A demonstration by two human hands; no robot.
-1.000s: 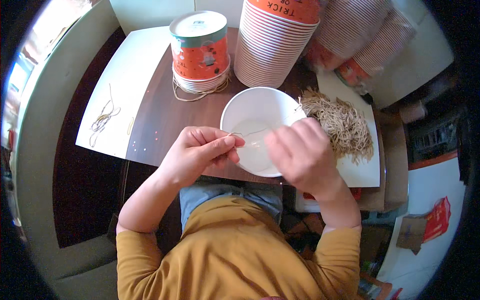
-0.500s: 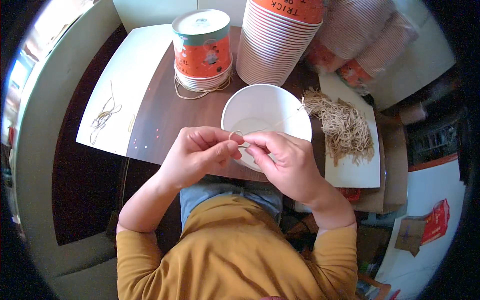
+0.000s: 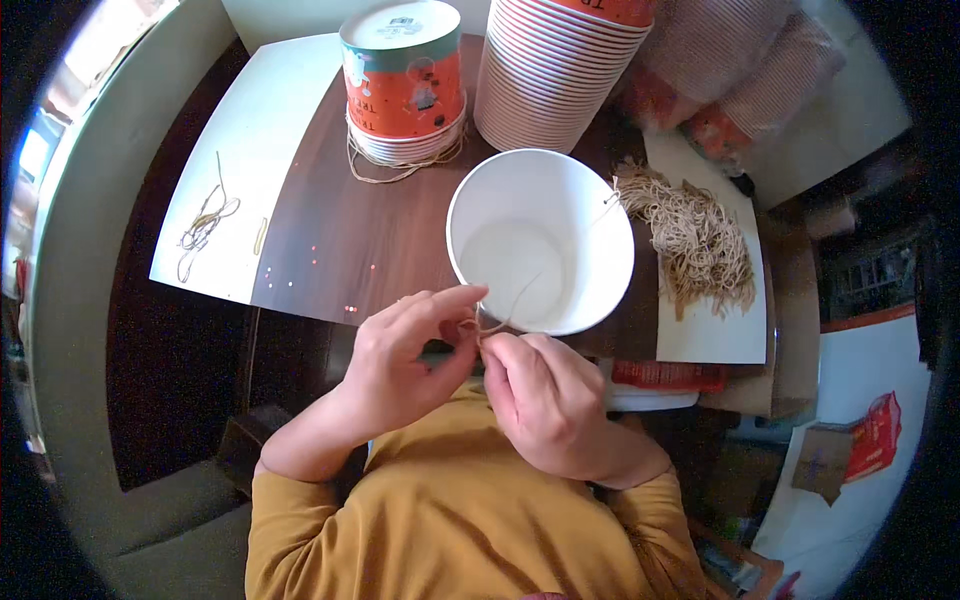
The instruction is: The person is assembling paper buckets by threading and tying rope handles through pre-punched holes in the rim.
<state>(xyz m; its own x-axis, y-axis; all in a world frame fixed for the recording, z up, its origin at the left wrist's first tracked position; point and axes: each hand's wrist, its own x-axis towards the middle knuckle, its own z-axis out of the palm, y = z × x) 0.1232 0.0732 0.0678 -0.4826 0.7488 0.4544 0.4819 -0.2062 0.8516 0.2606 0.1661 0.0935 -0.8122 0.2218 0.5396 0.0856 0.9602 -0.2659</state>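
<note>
A white-lined paper bucket (image 3: pixel 590 235) stands mouth up at the table's near edge, with a short piece of cord poking through its wall at the right. In front of it, my left hand (image 3: pixel 400 350) pinches a thin beige cord (image 3: pixel 518 308) between bent fingers. Close against it, my right hand (image 3: pixel 550 400) grips the same cord with thumb and forefinger. A loose end of the cord curves up over the bucket's opening. Fingers hide the part of the cord between the two hands.
Upturned orange-and-green buckets (image 3: pixel 405 95) with cord round their rims stand behind, beside a tall nested stack (image 3: pixel 550 85). A heap of beige cords (image 3: pixel 700 245) lies on white board at right. A loose tangle of cord (image 3: pixel 205 225) lies at left. Wrapped stacks (image 3: pixel 740 90) fill the back right.
Both hands have drawn nearer to my body, down from the bucket's mouth. A loose cord end now shows above them, and the bucket's inside is more exposed.
</note>
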